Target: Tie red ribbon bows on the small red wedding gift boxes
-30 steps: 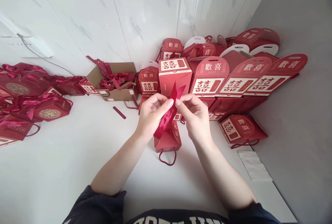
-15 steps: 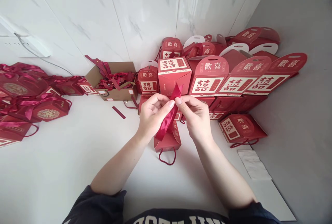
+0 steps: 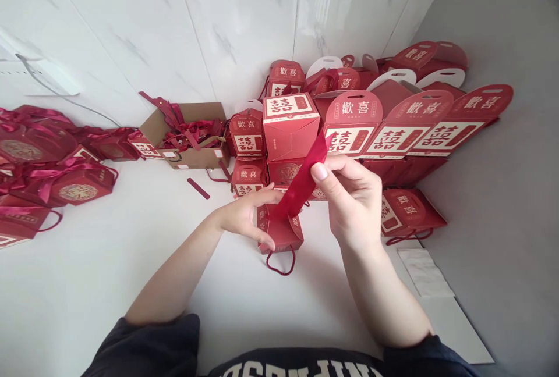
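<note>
Ribbon [image 3: 305, 179]: slanted down-left toward box [image 3: 288, 238]
Right hand [image 3: 356, 208]: fingers pinched its upper part
Left hand [image 3: 244, 214]: lay nearer box, grip unclear

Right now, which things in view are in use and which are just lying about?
In use:
- red ribbon, pinched in the right hand
- small red box, beneath the ribbon, at the left hand

Apparently just lying about:
- dark red strip
- white sheet
- cable

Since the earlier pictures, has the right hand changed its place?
Yes. Judged against the carton, the right hand has moved to the right in the view, farther from it, with the ribbon pinched.
</note>
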Action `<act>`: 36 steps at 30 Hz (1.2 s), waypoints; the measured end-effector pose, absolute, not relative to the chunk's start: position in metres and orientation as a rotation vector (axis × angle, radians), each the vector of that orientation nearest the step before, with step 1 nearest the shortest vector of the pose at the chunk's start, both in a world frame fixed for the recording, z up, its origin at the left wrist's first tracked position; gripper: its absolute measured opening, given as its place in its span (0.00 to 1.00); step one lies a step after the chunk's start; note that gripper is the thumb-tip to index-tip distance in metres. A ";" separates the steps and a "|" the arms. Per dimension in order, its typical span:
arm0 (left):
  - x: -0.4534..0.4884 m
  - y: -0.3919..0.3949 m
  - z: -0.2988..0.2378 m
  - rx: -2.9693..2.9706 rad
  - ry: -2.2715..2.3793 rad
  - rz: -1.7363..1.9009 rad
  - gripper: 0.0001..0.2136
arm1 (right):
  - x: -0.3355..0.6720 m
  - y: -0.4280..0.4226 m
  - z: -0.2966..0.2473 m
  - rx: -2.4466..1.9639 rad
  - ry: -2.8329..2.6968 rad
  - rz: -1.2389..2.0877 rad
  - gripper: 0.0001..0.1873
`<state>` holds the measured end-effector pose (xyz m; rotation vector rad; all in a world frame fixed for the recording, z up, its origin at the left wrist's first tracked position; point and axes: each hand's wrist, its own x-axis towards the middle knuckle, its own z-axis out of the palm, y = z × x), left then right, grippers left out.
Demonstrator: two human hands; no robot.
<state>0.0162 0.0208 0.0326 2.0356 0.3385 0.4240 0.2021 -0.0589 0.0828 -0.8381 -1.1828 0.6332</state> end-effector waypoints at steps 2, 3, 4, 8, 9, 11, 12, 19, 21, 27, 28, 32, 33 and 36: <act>0.019 0.020 0.023 2.037 0.367 0.450 0.34 | 0.201 -0.060 0.087 -0.833 -1.214 0.573 0.09; 0.020 0.020 0.019 2.022 0.372 0.483 0.35 | 0.200 -0.061 0.089 -0.836 -1.233 0.544 0.09; 0.021 0.020 0.016 2.004 0.374 0.508 0.36 | 0.200 -0.061 0.091 -0.838 -1.252 0.517 0.09; 0.017 0.024 0.005 1.904 0.360 0.520 0.33 | 0.200 -0.058 0.096 -0.837 -1.285 0.482 0.09; 0.015 0.025 0.002 1.873 0.348 0.509 0.32 | 0.200 -0.056 0.096 -0.831 -1.279 0.487 0.08; 0.012 0.028 -0.003 1.829 0.343 0.477 0.29 | 0.201 -0.052 0.094 -0.832 -1.261 0.501 0.08; 0.011 0.029 -0.006 1.815 0.352 0.456 0.27 | 0.201 -0.050 0.092 -0.841 -1.253 0.509 0.08; 0.010 0.032 -0.017 1.797 0.381 0.380 0.25 | 0.201 -0.042 0.079 -0.871 -1.234 0.567 0.08; 0.011 0.031 -0.015 1.816 0.355 0.367 0.24 | 0.201 -0.042 0.080 -0.859 -1.234 0.550 0.08; 0.016 0.031 -0.003 1.896 0.264 0.307 0.26 | 0.199 -0.045 0.093 -0.781 -1.267 0.421 0.08; 0.017 0.031 -0.001 1.919 0.251 0.302 0.24 | 0.197 -0.045 0.094 -0.764 -1.280 0.428 0.08; 0.019 0.033 -0.001 1.975 0.188 0.289 0.13 | 0.193 -0.039 0.095 -0.737 -1.310 0.487 0.09; 0.019 0.033 -0.002 1.986 0.174 0.283 0.12 | 0.192 -0.036 0.094 -0.732 -1.308 0.504 0.09; 0.022 0.034 -0.008 1.999 0.187 0.295 0.10 | 0.192 -0.031 0.092 -0.737 -1.299 0.533 0.09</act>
